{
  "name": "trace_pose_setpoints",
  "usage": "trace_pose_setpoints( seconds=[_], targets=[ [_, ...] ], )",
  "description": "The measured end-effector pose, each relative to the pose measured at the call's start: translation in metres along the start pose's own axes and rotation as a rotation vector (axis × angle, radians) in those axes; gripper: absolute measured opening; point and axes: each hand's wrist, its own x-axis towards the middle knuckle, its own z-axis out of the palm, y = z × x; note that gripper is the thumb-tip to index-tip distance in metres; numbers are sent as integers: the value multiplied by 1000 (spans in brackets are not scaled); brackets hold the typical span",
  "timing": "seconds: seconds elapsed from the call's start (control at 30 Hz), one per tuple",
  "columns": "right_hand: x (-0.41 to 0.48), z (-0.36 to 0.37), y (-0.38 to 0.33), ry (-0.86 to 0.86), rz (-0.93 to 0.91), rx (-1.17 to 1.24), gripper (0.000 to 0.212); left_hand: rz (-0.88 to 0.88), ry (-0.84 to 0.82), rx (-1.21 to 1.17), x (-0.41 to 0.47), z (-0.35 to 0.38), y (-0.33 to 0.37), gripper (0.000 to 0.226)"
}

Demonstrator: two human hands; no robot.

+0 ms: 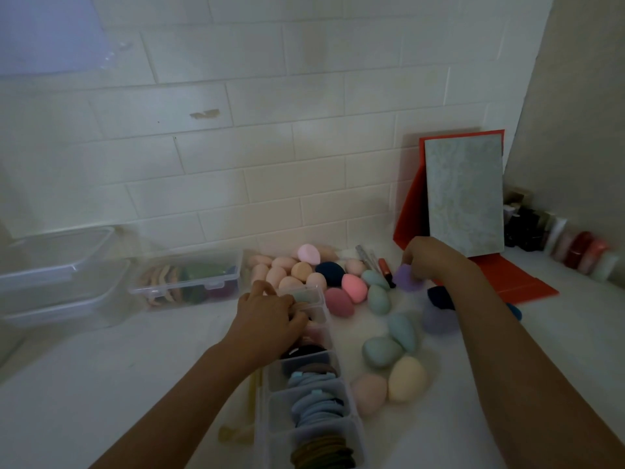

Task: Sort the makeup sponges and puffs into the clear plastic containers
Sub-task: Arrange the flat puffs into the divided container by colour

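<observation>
Puff-filled container [272, 379] beneath left hand [267, 316], grip unclear — right hand [431, 258] pinches purple sponge [406, 278] under fingertips.

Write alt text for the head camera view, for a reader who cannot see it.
A person's right hand pinches a purple sponge while the left hand reaches into a long divided clear container of flat puffs. Pastel egg-shaped sponges lie loose on the white counter below a tiled wall.
</observation>
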Motion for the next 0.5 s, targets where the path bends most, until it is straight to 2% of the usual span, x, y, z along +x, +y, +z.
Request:
trace_pose_setpoints(
  seconds=[0.17, 0.27, 0.37, 0.5],
  targets=[
    [-34, -29, -48, 172, -395, 256, 17, -1, -4, -12, 1, 2, -1, 25],
    [-49, -20, -87, 202, -593, 222, 18, 12, 4, -5, 2, 2, 0, 36],
    [-53, 3, -119, 230, -649, 109, 20, 44, -3, -36, 3, 5, -3, 42],
    [-59, 18, -135, 161, -594, 15, 20, 74, 20, -66, 5, 9, -8, 48]
  ],
)
